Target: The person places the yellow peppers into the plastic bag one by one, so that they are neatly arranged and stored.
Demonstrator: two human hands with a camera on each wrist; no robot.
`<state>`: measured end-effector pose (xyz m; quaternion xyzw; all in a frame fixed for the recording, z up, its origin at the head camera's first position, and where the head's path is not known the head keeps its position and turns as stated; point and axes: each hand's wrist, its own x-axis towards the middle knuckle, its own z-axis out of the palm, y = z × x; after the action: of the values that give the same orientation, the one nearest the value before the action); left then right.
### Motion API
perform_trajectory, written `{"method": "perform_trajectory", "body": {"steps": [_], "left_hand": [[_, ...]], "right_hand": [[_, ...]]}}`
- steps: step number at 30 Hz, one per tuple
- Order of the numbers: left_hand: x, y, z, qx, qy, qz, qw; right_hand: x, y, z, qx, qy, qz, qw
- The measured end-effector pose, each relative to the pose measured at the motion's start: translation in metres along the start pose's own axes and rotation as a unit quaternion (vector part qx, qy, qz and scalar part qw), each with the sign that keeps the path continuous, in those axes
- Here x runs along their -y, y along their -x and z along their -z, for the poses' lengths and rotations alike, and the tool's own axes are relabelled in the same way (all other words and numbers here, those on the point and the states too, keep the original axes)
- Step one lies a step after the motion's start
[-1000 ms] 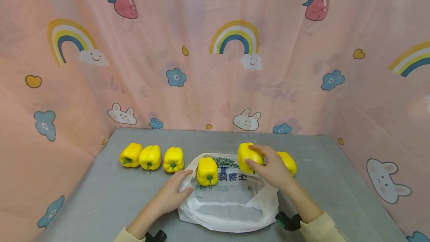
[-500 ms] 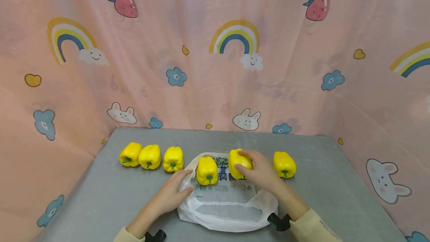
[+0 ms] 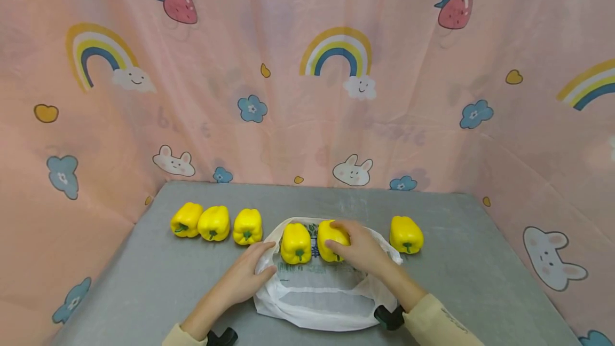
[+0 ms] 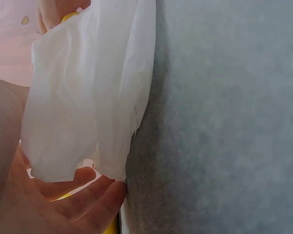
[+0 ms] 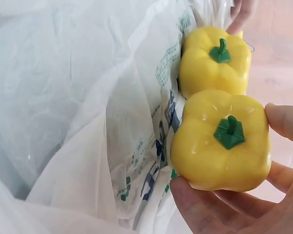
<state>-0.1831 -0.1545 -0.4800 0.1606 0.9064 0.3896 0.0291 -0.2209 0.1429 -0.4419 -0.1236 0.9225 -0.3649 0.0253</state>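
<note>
In the head view, the right hand (image 3: pixel 361 252) grips a yellow pepper (image 3: pixel 330 238) over the white plastic bag (image 3: pixel 322 295) that lies on the grey table (image 3: pixel 461 276), just beside another pepper (image 3: pixel 295 242) on the bag; the left hand (image 3: pixel 250 271) holds the bag's left edge, probably to keep the mouth open. Three peppers (image 3: pixel 214 222) lie in a row to the left and one pepper (image 3: pixel 406 234) to the right. In the left wrist view, the fingers (image 4: pixel 83 200) pinch the thin plastic, and most of the hand is cut off. In the right wrist view, fingers curl around the pepper, stem facing the camera; whether it touches the bag I cannot tell.
</note>
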Motion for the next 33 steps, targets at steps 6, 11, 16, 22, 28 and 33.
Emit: {"method": "perform_trajectory", "body": {"steps": [6, 11, 16, 22, 28, 33], "left_hand": [[0.000, 0.000, 0.000, 0.000, 0.000, -0.001, 1.0000], [0.000, 0.000, 0.000, 0.001, -0.003, -0.001, 1.0000], [0.000, 0.000, 0.000, 0.002, -0.002, 0.001, 1.0000], [0.000, 0.000, 0.000, 0.000, -0.001, -0.001, 1.0000], [-0.001, 0.000, 0.001, -0.003, -0.002, 0.004, 1.0000], [-0.002, 0.000, 0.001, 0.001, 0.000, 0.006, 1.0000]], "right_hand": [[0.003, -0.003, -0.004, 0.018, -0.006, -0.008, 1.000], [0.002, -0.008, -0.009, 0.026, -0.006, -0.011, 1.000], [0.000, -0.011, -0.011, 0.033, -0.009, -0.007, 0.999], [0.003, -0.006, -0.006, 0.039, -0.016, -0.012, 0.999], [0.008, 0.005, 0.011, 0.039, 0.002, -0.011, 0.999], [0.008, 0.011, 0.024, 0.040, 0.012, -0.018, 0.999]]}}
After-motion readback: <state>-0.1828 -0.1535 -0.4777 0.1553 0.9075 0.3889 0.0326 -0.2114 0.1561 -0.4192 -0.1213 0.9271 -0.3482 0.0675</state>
